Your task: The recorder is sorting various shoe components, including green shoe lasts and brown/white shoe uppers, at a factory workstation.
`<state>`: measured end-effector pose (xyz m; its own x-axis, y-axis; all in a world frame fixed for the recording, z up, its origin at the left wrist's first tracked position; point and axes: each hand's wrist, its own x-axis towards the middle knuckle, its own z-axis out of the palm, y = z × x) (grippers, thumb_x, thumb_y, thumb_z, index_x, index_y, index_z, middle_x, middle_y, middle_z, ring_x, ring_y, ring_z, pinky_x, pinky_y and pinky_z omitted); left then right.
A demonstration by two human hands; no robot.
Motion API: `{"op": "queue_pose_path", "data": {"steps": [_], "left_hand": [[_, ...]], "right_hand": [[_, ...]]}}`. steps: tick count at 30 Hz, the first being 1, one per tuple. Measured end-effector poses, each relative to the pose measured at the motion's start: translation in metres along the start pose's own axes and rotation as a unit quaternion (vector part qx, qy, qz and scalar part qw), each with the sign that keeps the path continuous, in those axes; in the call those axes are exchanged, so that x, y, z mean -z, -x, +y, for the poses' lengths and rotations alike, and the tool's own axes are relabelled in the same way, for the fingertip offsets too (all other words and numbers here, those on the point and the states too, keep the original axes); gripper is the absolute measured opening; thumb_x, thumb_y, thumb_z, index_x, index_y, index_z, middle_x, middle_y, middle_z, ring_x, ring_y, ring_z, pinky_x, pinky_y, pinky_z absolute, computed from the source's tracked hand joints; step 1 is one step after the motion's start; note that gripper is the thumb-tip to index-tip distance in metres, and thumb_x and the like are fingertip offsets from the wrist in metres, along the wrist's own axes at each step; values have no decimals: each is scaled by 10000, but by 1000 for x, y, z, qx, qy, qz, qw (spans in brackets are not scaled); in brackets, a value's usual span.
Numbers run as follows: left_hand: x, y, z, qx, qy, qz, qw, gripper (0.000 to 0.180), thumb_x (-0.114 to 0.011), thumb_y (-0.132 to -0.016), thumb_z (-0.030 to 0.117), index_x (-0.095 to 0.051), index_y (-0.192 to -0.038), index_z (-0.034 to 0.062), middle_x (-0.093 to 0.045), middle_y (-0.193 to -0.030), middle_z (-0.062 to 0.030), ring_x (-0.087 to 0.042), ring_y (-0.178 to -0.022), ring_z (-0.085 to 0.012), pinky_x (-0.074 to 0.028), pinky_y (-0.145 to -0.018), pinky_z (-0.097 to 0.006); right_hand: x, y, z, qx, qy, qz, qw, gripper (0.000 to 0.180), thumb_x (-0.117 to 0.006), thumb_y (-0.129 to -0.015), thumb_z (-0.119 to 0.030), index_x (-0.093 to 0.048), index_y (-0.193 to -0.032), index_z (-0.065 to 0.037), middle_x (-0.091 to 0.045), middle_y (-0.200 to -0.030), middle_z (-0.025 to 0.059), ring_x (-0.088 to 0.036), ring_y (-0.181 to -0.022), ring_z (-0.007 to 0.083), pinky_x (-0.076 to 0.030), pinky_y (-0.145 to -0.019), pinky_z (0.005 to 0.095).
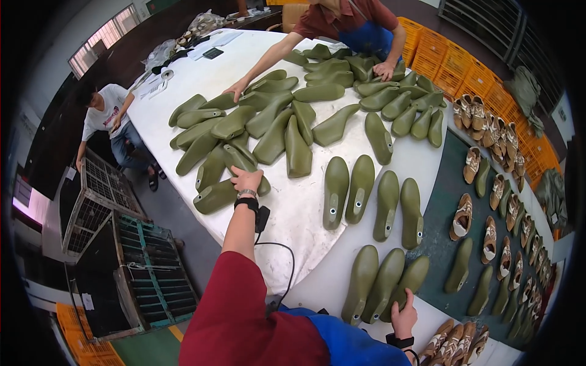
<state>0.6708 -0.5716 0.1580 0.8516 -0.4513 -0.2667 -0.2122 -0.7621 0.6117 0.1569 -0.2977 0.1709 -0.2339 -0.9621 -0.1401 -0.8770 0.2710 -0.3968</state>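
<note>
Many olive-green shoe lasts lie in a loose pile on the white table (160, 125). My left hand (246, 181) is closed over the end of a shoe last (239, 160) at the near left edge of this pile. Another last (215, 196) lies on its side just left of that hand. My right hand (403, 316) grips a shoe last (412, 276) at its lower end, thumb up along it. This last leans beside two more lasts (364, 272) standing in a row. Two pairs of lasts (361, 183) are lined up beyond them.
Across the table, a person (348, 24) in a blue apron handles lasts. Another person (110, 119) stands left by wire crates (104, 189). Brown-and-white shoes (462, 218) and lasts line a dark green board (439, 210) at right. Orange crates (458, 61) stand behind.
</note>
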Motion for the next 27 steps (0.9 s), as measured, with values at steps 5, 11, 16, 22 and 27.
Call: {"op": "queue_pose_path", "data": {"steps": [5,11,16,22,27], "left_hand": [[-45,58,-108,-278,120,-183,935,950,-687,-726,191,-61,-1412,-7,-499,-1197,-244,-560,-1018,-311,-488,-821,-346],[7,75,-12,-617,-79,-96,777,580,-726,-674,241,-533,-1188,55,-608,-1037,-120,-561,-988,-259,-453,-867,-362],[17,11,-11,-559,-202,-122,795,500,-756,-586,364,-631,-987,93,-614,-957,-137,-554,-967,-290,-456,-836,-375],[23,75,-44,-508,-261,-255,780,513,-641,-709,507,-643,-760,-3,-617,-710,-218,-609,-701,-363,-492,-674,-403],[35,54,-74,-457,-105,-294,833,467,-670,-751,370,-620,-1006,-18,-627,-1006,-200,-592,-967,-311,-449,-882,-356]], "right_hand": [[-4,-3,-2,28,-1,11,1000,511,-579,-769,-191,-408,-1251,-186,-629,-735,184,-607,-670,380,-469,-596,455],[0,-5,1,8,7,9,1000,509,-580,-769,-201,-409,-1248,-187,-628,-717,184,-606,-660,381,-470,-589,456],[-3,-6,-4,16,8,11,1000,508,-580,-768,-205,-408,-1245,-192,-628,-711,182,-607,-651,381,-471,-583,457],[-5,-6,-3,3,27,13,1000,509,-585,-765,-209,-410,-1242,-193,-625,-701,178,-606,-648,380,-471,-581,456],[-4,-7,-7,-4,34,5,999,507,-585,-768,-204,-407,-1243,-190,-622,-696,181,-602,-648,382,-470,-587,459]]}}
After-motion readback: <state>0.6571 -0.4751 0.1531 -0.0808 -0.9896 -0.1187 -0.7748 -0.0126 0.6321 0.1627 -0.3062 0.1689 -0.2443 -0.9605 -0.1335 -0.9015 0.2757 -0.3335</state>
